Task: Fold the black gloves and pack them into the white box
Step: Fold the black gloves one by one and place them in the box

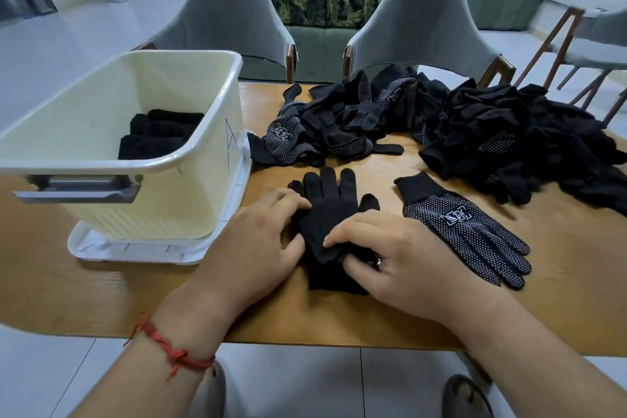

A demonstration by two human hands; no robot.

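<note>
My left grip (268,237) grasps the left edge of the black glove (327,207), which lies near-centre on the tabletop (339,319). My right grip (400,265) pinches its folded-over cuff. If either pinch slackens, the soft knit will likely spring open. The dotted glove (468,234) lies just right, and a careless sweep could snag it. The white box (190,56) waits left.

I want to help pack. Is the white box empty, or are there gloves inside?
Not empty, far from full: a small stack of black gloves lies at the bottom of the white box, its walls bare above.
</note>
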